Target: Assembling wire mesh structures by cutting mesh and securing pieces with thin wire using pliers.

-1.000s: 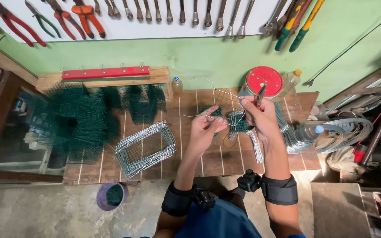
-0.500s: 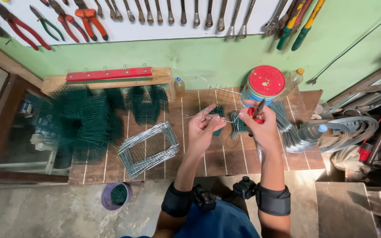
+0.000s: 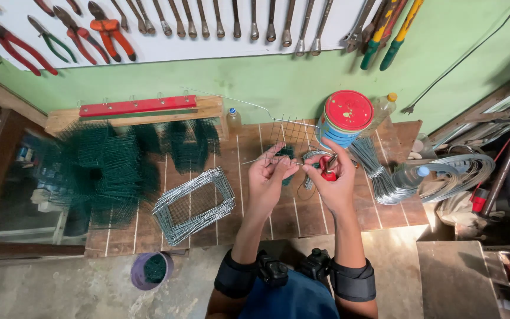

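Head view: left hand (image 3: 270, 177) pinches a thin wire (image 3: 255, 160), its length running sideways toward the right hand (image 3: 332, 183); right fingers closed on red-handled pliers (image 3: 327, 167); both over the tiled surface (image 3: 302, 215), beside wire mesh (image 3: 290, 131).

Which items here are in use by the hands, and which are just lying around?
In use:
- left hand and right hand
- wire mesh piece held between them
- red-handled pliers in the right hand

Lying about:
- stack of bare mesh panels
- green mesh pile
- red-lidded can
- wire bundle
- purple cup
- wall tools
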